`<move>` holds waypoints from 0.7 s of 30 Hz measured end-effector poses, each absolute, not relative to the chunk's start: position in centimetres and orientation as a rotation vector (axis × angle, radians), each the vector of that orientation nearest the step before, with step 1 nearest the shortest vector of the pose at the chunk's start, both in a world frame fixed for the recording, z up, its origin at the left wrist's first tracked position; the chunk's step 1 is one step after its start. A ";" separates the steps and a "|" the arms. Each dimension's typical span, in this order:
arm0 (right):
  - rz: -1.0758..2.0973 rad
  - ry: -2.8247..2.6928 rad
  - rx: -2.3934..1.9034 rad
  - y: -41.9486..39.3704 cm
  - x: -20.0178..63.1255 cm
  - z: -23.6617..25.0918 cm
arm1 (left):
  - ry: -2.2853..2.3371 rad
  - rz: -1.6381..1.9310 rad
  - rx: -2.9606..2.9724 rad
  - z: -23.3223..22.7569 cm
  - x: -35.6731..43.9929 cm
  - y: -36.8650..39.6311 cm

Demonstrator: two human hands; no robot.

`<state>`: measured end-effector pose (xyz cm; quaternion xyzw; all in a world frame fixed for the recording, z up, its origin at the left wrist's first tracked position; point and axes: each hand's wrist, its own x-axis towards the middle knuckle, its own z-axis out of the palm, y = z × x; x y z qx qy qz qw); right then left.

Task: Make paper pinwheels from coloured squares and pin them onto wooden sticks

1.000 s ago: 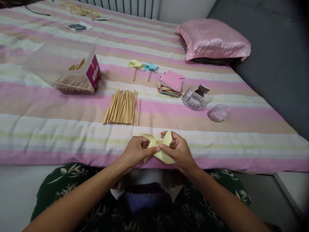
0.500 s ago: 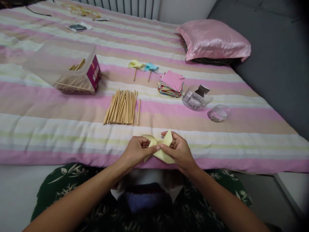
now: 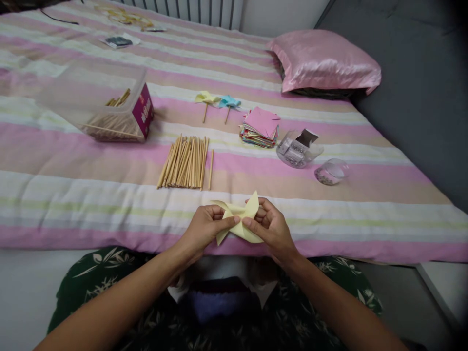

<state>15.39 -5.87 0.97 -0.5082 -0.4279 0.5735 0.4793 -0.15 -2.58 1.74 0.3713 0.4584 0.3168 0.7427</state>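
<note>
Both my hands hold a pale yellow folded paper piece [image 3: 239, 222] just above the near edge of the striped bed. My left hand [image 3: 204, 226] pinches its left side with the thumb pressing toward the centre. My right hand [image 3: 268, 224] grips the right side, fingers curled behind one raised flap. Beyond my hands lies a bundle of wooden sticks [image 3: 185, 162], with one stick apart on its right. Two finished paper pinwheels on sticks, one yellow [image 3: 206, 100] and one blue [image 3: 229, 103], lie farther back.
A stack of coloured paper squares [image 3: 260, 127] sits right of the sticks. A clear plastic container [image 3: 297, 148] and its clear lid [image 3: 331, 171] lie further right. A tipped clear box with sticks [image 3: 106, 102] is at left. A pink pillow [image 3: 323, 61] lies at back right.
The yellow paper has been turned slightly and its upper flap now stands higher. Both hands stay in nearly the same place.
</note>
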 end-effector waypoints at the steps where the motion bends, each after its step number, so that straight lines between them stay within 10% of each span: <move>1: 1.318 -1.099 -1.257 -6.0 15.4 1.0 | 1.015 0.710 0.799 1.7 -0.2 -2.6; 8: 0.456 -1.474 -1.306 -7.0 15.0 1.5 | 1.043 0.859 0.699 1.3 -0.1 -2.7; 21: 0.347 -1.583 -1.387 -7.1 14.0 1.0 | 1.031 0.828 0.659 1.8 0.2 -3.0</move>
